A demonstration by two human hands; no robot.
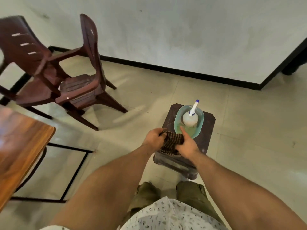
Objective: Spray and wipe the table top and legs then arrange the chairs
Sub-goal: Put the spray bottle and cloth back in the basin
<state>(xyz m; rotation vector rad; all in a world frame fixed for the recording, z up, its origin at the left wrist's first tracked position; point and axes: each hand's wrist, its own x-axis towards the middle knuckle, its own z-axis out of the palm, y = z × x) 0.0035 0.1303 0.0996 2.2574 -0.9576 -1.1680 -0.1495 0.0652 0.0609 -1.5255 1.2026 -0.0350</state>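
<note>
Fingers (161, 132) of left hand (153, 137), right hand (186, 146) grip cloth (172, 141) at stool (206, 131) edge

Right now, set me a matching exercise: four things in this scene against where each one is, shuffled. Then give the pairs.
Things
1. spray bottle
2. checked cloth
3. green basin
4. wooden table

Places
A. on the dark stool
B. gripped by the left hand and the right hand
C. at the left edge of the view
D. standing in the green basin

Pairs: 1-D, 2-B, 3-A, 4-C
</note>
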